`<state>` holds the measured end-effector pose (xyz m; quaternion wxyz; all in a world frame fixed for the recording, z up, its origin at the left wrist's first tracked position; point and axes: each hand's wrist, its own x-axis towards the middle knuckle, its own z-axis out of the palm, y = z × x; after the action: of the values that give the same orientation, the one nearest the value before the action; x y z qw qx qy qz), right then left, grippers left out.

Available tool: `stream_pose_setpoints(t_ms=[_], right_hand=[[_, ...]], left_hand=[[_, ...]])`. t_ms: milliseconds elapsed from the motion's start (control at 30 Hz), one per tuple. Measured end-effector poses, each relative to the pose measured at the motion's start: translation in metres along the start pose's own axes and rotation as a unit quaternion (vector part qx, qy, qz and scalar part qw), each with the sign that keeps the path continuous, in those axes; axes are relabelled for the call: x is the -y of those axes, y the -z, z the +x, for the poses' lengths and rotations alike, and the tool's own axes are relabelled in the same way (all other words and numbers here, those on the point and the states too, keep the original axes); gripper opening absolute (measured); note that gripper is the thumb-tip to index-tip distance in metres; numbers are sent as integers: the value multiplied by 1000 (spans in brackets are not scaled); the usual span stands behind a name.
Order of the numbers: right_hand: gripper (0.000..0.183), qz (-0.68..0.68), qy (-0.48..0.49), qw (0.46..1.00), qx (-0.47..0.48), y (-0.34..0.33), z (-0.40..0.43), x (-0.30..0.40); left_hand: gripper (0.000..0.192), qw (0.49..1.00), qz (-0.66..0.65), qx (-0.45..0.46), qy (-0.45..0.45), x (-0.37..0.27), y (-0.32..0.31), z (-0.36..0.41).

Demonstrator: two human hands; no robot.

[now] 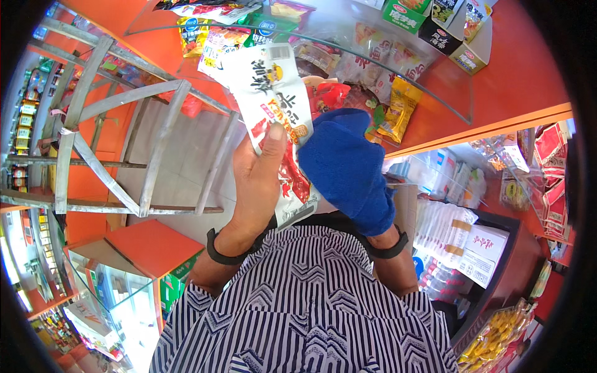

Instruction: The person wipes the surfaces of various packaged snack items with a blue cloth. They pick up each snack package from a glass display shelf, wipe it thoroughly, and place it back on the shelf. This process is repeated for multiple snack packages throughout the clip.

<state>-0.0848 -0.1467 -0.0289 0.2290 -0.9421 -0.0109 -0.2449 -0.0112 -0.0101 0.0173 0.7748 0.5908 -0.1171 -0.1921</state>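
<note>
My left hand [259,175] grips a long white snack packet [294,163] with red food pictures and printed writing, its thumb lying across the front. The packet is tilted, its top leaning away to the left. A blue cloth [347,168] covers my right hand, so the fingers are hidden; it lies against the packet's right edge. Beyond the hands, an orange shelf [443,107] holds a red snack packet [326,95], a yellow packet [400,109] and several clear food bags [364,65].
A glass panel [336,44] edges the shelf display above the hands. To the left stands a wooden frame [161,144] on the tiled floor. A glass case [126,307] is at lower left. White wrapped packs [440,228] and a white carton [482,254] sit at right.
</note>
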Motion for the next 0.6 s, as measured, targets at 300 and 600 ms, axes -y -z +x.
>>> stream_pose_setpoints(t_ms=[300,600], right_hand=[[20,37,80,996,-2,25,15,7],[12,-45,85,995,-21,18,16,7]], left_hand=[[34,996,-54,23,74,-5,7,1],[36,998,-36,-5,46,-4,4,0]])
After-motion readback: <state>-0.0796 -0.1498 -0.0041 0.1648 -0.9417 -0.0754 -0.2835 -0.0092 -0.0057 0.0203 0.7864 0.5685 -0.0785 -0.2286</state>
